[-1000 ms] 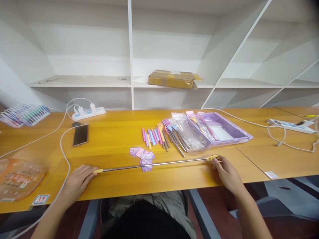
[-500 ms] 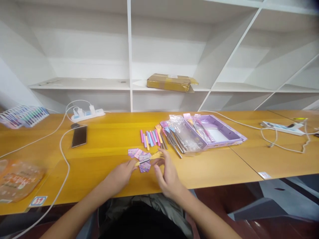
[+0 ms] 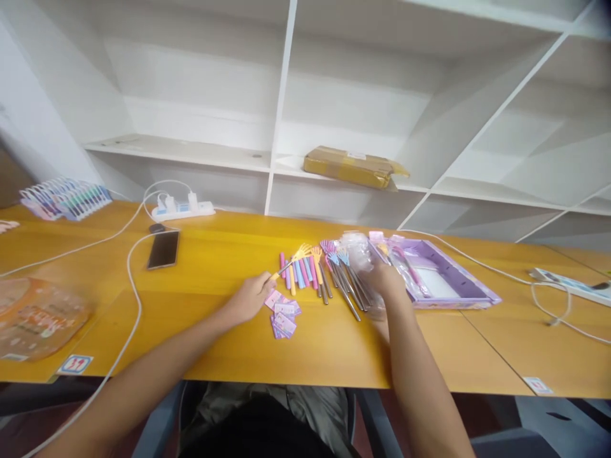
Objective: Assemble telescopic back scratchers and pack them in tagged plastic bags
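Observation:
My left hand (image 3: pixel 252 296) is closed around the yellow handle of a back scratcher (image 3: pixel 300 252), its claw-shaped head pointing up and to the right. My right hand (image 3: pixel 386 281) is over the clear plastic bags (image 3: pixel 356 245) beside the purple box; its fingers are blurred and partly hidden. Colored handle sleeves (image 3: pixel 300 272) lie in a row under the held scratcher. More back scratchers (image 3: pixel 346 280), with bare metal rods and pink, blue and yellow heads, lie between the sleeves and the bags. Small purple cards (image 3: pixel 284 313) are spread in front of my left hand.
The purple box (image 3: pixel 458 299) holds bagged back scratchers at its left side. A phone (image 3: pixel 163 249), a power strip (image 3: pixel 184 210) and white cables lie to the left, near an orange plastic bag (image 3: pixel 41 315). A cardboard box (image 3: pixel 351 166) sits on the shelf behind.
My right hand has left the yellow back scratcher and moved right to the plastic bags. My left hand has carried the scratcher up and away from over the cards. The view has tilted.

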The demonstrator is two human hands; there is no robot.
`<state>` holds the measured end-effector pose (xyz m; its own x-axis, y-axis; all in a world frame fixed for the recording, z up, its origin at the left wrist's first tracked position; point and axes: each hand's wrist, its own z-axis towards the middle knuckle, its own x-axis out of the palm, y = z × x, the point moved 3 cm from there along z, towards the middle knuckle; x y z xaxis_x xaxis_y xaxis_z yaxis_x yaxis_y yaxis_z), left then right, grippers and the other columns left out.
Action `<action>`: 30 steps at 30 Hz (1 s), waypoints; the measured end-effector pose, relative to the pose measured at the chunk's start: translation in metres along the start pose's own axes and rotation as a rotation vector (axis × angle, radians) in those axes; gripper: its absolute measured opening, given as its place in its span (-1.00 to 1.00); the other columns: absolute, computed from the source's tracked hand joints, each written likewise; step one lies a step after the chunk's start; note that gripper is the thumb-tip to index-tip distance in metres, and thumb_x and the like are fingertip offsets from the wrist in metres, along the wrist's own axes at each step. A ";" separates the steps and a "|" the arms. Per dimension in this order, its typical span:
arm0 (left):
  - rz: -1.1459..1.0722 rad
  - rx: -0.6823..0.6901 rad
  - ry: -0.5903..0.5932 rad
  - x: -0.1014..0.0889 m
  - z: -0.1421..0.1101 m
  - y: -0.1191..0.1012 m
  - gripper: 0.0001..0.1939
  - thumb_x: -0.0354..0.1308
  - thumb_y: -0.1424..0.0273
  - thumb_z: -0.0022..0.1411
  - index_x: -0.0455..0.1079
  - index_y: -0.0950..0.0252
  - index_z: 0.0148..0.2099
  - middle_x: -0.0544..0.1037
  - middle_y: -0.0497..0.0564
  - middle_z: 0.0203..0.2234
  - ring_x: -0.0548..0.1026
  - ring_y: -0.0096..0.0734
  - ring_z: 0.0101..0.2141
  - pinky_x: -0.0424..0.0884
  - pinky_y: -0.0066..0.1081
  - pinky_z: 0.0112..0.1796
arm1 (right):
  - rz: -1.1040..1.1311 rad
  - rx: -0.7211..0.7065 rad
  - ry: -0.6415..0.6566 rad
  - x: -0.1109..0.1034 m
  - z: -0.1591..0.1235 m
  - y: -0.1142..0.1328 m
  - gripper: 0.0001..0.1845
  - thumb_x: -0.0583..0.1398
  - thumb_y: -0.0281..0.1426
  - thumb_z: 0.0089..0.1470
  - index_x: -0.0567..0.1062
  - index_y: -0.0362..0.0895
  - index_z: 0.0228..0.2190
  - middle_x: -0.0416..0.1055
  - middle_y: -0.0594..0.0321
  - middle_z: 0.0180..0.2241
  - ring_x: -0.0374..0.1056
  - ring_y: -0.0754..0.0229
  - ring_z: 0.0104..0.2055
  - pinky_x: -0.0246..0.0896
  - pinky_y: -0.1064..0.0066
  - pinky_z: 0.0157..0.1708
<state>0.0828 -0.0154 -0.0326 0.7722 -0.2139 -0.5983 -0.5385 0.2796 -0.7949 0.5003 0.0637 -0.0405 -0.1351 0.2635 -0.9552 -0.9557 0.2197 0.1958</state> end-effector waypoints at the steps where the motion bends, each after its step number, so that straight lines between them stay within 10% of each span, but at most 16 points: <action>1: -0.009 0.012 -0.004 0.001 -0.003 0.002 -0.63 -0.10 0.07 0.55 0.29 0.20 -0.21 0.39 -0.11 -0.45 0.38 -0.35 -0.41 0.23 -0.35 -0.33 | 0.023 0.017 -0.004 0.002 0.001 -0.007 -0.44 0.31 -0.22 0.17 0.57 -0.27 0.13 0.64 -0.22 -0.14 0.56 -0.21 -0.08 0.36 0.08 -0.03; 5: -0.102 0.015 -0.063 0.003 -0.009 0.008 -0.70 -0.09 0.14 0.56 0.28 0.22 0.08 0.41 -0.10 -0.38 0.39 -0.36 -0.38 0.29 -0.35 -0.29 | 0.213 0.056 -0.180 -0.018 0.002 -0.012 -0.60 0.15 -0.26 0.29 0.61 -0.24 -0.02 0.62 -0.14 -0.17 0.52 -0.11 -0.12 0.34 0.11 -0.04; 9: -0.214 -0.004 -0.100 0.002 -0.005 0.010 -0.62 -0.03 0.18 0.54 0.22 0.22 0.27 0.38 -0.09 -0.33 0.38 -0.39 -0.37 0.35 -0.37 -0.28 | 0.708 -0.043 -0.316 -0.049 -0.015 0.033 -0.58 0.04 -0.19 0.38 0.55 -0.18 -0.02 0.46 0.21 -0.44 0.35 0.13 -0.45 0.31 0.29 -0.32; 14: -0.327 0.036 0.044 0.000 -0.003 0.009 -0.50 0.12 -0.06 0.43 0.59 0.27 -0.07 0.37 0.01 -0.22 0.38 -0.41 -0.34 0.34 -0.41 -0.36 | 1.045 -0.423 -0.052 -0.058 -0.071 0.141 -0.58 0.11 -0.04 0.43 0.53 -0.04 0.06 0.39 0.31 -0.45 0.24 0.19 -0.52 0.21 0.34 -0.46; 19: -0.476 0.083 0.063 0.005 -0.006 0.006 -0.45 0.27 -0.14 0.30 0.62 0.24 0.00 0.50 0.04 -0.21 0.44 -0.34 -0.27 0.40 -0.34 -0.22 | 1.050 -0.734 0.139 -0.029 -0.117 0.205 -0.55 0.12 -0.01 0.44 0.53 0.00 0.11 0.52 0.15 -0.22 0.43 0.04 -0.20 0.37 0.19 -0.13; 24: -0.361 0.116 -0.030 0.004 -0.008 0.000 -0.61 0.36 -0.01 0.26 0.61 0.24 -0.28 0.56 0.03 -0.27 0.49 -0.19 -0.12 0.39 -0.22 0.04 | 1.360 -0.479 0.292 0.016 -0.121 0.204 -0.35 -0.08 0.20 0.42 0.50 0.03 0.08 0.49 0.10 -0.16 0.42 0.03 -0.24 0.41 0.21 -0.28; 30: -0.346 0.168 0.115 0.012 -0.012 -0.006 -0.69 0.40 0.08 0.21 0.59 0.23 -0.33 0.58 0.05 -0.20 0.52 -0.14 -0.06 0.41 -0.20 0.07 | 1.415 -0.412 0.653 0.028 -0.123 0.213 -0.54 0.31 0.08 0.25 0.58 -0.01 -0.06 0.50 0.23 -0.29 0.43 0.14 -0.31 0.41 0.32 -0.31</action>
<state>0.0915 -0.0311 -0.0361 0.8504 -0.4231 -0.3129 -0.1828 0.3200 -0.9296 0.2609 0.0021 -0.0530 -0.9055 -0.4240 -0.0173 0.0387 -0.1231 0.9916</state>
